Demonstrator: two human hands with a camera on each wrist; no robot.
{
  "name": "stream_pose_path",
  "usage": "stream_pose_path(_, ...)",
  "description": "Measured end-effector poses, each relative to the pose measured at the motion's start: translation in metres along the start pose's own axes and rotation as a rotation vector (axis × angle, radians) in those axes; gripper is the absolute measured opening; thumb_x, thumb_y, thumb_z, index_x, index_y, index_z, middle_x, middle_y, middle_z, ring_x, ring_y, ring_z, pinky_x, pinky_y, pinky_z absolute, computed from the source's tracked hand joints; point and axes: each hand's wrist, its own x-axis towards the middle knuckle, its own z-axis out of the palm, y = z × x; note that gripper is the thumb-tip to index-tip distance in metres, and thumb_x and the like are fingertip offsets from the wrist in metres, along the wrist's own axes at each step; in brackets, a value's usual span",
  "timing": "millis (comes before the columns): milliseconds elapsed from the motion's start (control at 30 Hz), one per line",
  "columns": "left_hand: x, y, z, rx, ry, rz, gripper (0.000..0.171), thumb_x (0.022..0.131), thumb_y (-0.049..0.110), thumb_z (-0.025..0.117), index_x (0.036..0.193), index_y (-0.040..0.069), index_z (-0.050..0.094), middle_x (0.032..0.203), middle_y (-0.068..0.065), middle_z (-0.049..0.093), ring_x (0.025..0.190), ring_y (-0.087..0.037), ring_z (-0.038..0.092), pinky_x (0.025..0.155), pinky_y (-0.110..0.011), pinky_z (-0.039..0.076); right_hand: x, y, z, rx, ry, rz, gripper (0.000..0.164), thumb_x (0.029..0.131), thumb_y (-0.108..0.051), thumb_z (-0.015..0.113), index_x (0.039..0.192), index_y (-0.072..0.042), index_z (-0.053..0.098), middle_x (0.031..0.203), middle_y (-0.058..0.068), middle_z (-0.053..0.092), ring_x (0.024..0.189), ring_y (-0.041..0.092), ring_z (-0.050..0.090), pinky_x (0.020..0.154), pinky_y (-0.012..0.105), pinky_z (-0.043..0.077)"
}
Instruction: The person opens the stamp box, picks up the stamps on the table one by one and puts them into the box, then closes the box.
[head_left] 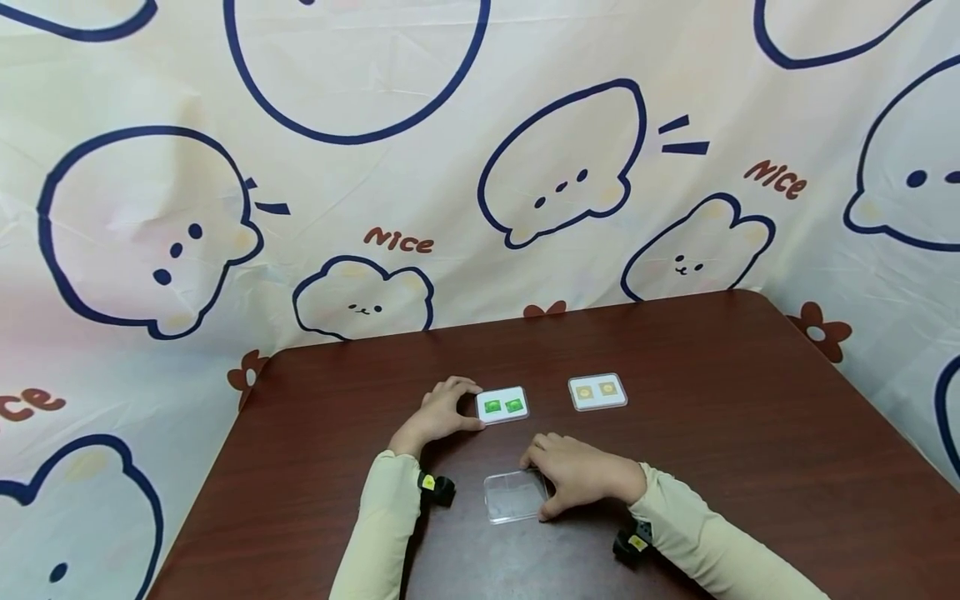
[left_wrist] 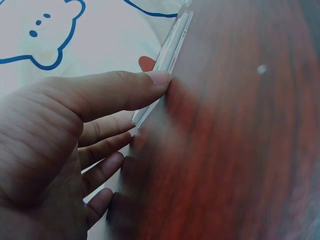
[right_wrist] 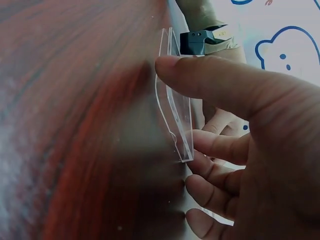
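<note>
My left hand holds the left end of a flat clear case with a white insert showing two green pictures. In the left wrist view its thumb is at the near long edge of the case, the forefinger at the opposite side. My right hand pinches an empty-looking clear plastic lid by its right side, between thumb and forefinger. Thin, transparent walls of the lid show edge-on in the right wrist view, close over the tabletop; the other fingertips rest near the wood.
A second case with two yellowish pictures lies to the right of the green one. All sit on a dark brown wooden table. Behind it hangs a pale cloth printed with cartoon bears. Each wrist carries a small black camera.
</note>
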Motion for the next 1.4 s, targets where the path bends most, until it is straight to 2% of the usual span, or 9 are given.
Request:
stream_pose_path(267,-0.003,-0.001,-0.002,-0.032,0.001,0.005,0.056,0.081,0.028,0.078,0.132,0.015,0.057,0.145,-0.006,0.042,0.134,-0.031,0.034,0.106,-0.053,0.025,0.002,0.002,0.005,-0.021,0.039,-0.034,0.056,0.072,-0.040,0.080,0.116,-0.013,0.058,0.104,-0.004,0.052,0.095,0.011,0.049,0.086,0.029,0.044)
stream_pose_path(433,-0.004,-0.003,-0.002,-0.034,0.001,0.002,0.056,0.081,0.028,0.078,0.131,0.015,0.058,0.144,-0.005,0.042,0.134,-0.031,0.034,0.106,-0.053,0.025,0.004,0.005,0.007,0.015,0.024,-0.045,0.055,0.073,-0.037,0.079,0.117,-0.013,0.057,0.105,-0.004,0.051,0.093,0.009,0.048,0.084,0.027,0.044)
stream_pose_path(667,-0.005,-0.006,0.000,-0.035,-0.005,-0.004,0.056,0.082,0.029,0.078,0.132,0.016,0.057,0.145,-0.004,0.042,0.135,-0.030,0.034,0.107,-0.053,0.025,0.009,0.010,0.003,0.149,-0.010,-0.006,0.054,0.077,-0.029,0.077,0.122,-0.014,0.052,0.112,-0.003,0.047,0.074,0.002,0.047,0.068,0.020,0.044)
stream_pose_path(833,-0.005,-0.006,-0.001,-0.050,-0.007,-0.005,0.057,0.081,0.030,0.078,0.132,0.016,0.057,0.145,-0.005,0.042,0.134,-0.031,0.034,0.107,-0.053,0.025,0.015,0.016,-0.003,0.182,0.042,0.001,0.054,0.077,-0.025,0.076,0.124,-0.012,0.051,0.113,0.000,0.045,0.066,0.002,0.045,0.059,0.020,0.041)
stream_pose_path(1133,-0.005,-0.002,-0.003,-0.003,-0.003,-0.006,0.058,0.082,0.028,0.076,0.135,0.014,0.055,0.147,-0.007,0.041,0.136,-0.033,0.034,0.108,-0.056,0.024,0.040,0.032,-0.016,0.198,0.112,0.110,0.060,0.080,-0.025,0.071,0.133,-0.011,0.045,0.119,0.003,0.042,0.056,0.004,0.044,0.051,0.023,0.040)
stream_pose_path(1400,-0.002,0.000,-0.001,-0.029,0.000,-0.011,0.063,0.079,0.025,0.079,0.135,0.011,0.054,0.147,-0.009,0.039,0.135,-0.032,0.035,0.108,-0.055,0.025,0.063,0.041,-0.025,0.198,0.158,0.191,0.067,0.078,-0.020,0.072,0.137,-0.007,0.043,0.128,0.010,0.041,0.066,0.011,0.051,0.060,0.026,0.044)
